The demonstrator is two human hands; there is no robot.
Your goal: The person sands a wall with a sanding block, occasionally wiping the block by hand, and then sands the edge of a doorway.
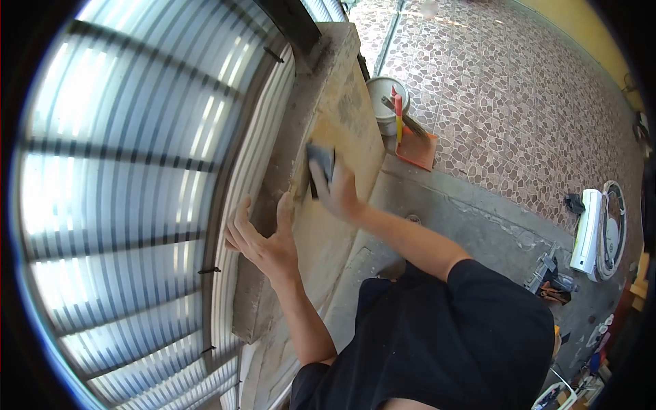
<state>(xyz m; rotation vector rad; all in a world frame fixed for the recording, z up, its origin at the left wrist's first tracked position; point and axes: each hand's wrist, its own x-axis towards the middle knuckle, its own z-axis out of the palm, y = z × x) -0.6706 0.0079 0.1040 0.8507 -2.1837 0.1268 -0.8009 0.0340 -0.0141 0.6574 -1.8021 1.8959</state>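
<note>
My right hand (336, 188) is closed around a dark, flat sanding pad (320, 158) and presses it against the worn, yellowish side of a concrete wall (345, 130). Fingers spread, my left hand (265, 239) rests on the wall's grey top ledge (273, 184), with the thumb near the edge and the other fingers toward the corrugated panels. It holds nothing. The underside of the pad is hidden against the wall.
Translucent corrugated panels (130, 164) stand along the left. Beyond the wall are a white bucket (380, 92) and an orange dustpan (415, 149). A white air-conditioner unit (586, 232), a coiled hose (620, 236) and tools (547, 270) lie on the floor at right.
</note>
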